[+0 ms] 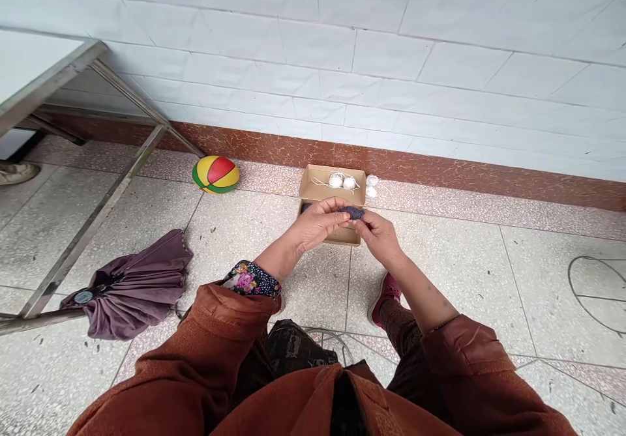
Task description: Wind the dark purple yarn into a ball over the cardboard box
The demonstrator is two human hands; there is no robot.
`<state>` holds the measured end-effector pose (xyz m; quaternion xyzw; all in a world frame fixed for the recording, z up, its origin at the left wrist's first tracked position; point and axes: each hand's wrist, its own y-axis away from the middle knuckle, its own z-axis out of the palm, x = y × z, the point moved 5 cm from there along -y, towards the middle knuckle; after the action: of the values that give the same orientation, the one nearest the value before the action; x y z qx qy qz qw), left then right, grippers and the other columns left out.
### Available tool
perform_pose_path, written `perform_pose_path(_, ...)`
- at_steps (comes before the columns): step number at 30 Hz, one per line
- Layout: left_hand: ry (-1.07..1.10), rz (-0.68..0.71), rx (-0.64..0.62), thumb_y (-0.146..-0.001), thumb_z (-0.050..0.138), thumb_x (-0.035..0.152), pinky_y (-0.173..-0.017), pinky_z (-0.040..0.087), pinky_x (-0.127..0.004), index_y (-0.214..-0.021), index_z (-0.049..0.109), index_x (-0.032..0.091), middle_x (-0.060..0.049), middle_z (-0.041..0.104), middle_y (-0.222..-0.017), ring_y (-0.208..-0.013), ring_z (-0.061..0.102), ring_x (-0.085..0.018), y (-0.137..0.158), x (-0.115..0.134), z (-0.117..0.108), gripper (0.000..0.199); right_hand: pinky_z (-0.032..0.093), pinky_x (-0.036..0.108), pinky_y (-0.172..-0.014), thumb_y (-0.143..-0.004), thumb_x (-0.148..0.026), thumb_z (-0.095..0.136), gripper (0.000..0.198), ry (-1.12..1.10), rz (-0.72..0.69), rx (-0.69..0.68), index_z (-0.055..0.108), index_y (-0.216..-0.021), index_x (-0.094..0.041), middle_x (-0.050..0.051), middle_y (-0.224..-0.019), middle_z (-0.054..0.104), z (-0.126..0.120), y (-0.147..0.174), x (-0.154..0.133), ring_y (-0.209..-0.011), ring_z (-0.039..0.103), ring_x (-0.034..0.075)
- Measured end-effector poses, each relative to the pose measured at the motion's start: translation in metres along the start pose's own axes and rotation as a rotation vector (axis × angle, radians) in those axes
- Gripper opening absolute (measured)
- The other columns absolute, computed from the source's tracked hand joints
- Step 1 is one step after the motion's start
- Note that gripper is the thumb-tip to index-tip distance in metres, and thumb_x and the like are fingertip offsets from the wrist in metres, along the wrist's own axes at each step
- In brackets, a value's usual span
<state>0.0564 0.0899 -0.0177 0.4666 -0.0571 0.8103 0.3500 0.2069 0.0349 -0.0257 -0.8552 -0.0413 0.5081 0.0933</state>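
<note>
Between both hands is a small ball of dark grey-blue yarn (pixel 351 212), held above a cardboard box (pixel 348 240) on the floor. My left hand (pixel 320 223) is closed on its left side, thumb in front and fingers behind. At the other end, my right hand (pixel 379 232) pinches the yarn with thumb and forefinger. The box's raised lid (pixel 313 191) has two white yarn balls (pixel 342 180) with loose strands in it. More dark yarn shows beside my left wrist, inside the box. My hands hide much of the box.
White balls (pixel 372 186) sit right of the lid by the wall. A striped ball (pixel 216 174) rests on the floor to the left. Nearer me are a purple folded umbrella (pixel 139 286) and a metal-framed table (pixel 73 64). A wire ring (pixel 599 296) lies far right.
</note>
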Motion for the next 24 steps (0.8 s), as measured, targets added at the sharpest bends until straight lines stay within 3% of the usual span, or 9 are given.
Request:
perform_pose_path(6,-0.032,0.012,0.061,-0.069,0.090,0.025,-0.080,0.054,-0.029,-0.094,0.068,0.017,-0.002,0.071,-0.095,-0.083,0.065,-0.011,-0.003,0.000,-0.008,0.035,0.057,0.036,-0.087,-0.104,-0.033,0.054,0.022,0.091,-0.113,-0.082,0.074,-0.102,-0.025,0.006,-0.099,0.078,0.001,0.004,-0.009,-0.095,0.073,0.023)
perform_pose_path(11,-0.320,0.085,0.146,-0.074,0.081,0.024,-0.076,0.051,-0.028,-0.092,0.063,0.017,-0.001,0.069,-0.094,-0.079,0.061,-0.010,-0.006,0.007,-0.019,0.025,0.056,0.033,-0.077,-0.104,-0.039,0.058,0.023,0.135,-0.209,-0.161,0.075,-0.097,-0.025,0.006,-0.091,0.077,-0.002,0.008,-0.021,-0.082,0.071,0.021)
perform_pose_path(15,-0.453,0.134,0.154,-0.076,0.076,0.022,-0.074,0.050,-0.026,-0.091,0.063,0.018,0.000,0.068,-0.092,-0.079,0.060,-0.011,-0.006,0.012,-0.021,0.021,0.057,0.036,-0.078,-0.103,-0.041,0.058,0.025,0.078,-0.222,-0.060,0.076,-0.096,-0.026,0.006,-0.090,0.077,-0.014,0.004,-0.030,-0.082,0.071,0.022)
perform_pose_path(20,-0.414,0.099,0.139,-0.074,0.074,0.020,-0.072,0.049,-0.027,-0.090,0.063,0.018,0.000,0.069,-0.088,-0.075,0.063,-0.011,-0.004,0.009,-0.020,0.020,0.057,0.038,-0.078,-0.103,-0.043,0.058,0.026,0.044,-0.170,0.081,0.076,-0.095,-0.026,0.006,-0.089,0.077,-0.028,0.002,-0.033,-0.081,0.070,0.023)
perform_pose_path(24,-0.399,0.005,-0.002,-0.074,0.075,0.020,-0.074,0.049,-0.028,-0.089,0.066,0.017,-0.003,0.073,-0.088,-0.078,0.065,-0.012,0.000,0.002,-0.007,0.018,0.056,0.037,-0.077,-0.101,-0.045,0.060,0.026,0.031,-0.064,0.134,0.075,-0.094,-0.025,0.006,-0.089,0.076,-0.030,0.002,-0.025,-0.079,0.068,0.022)
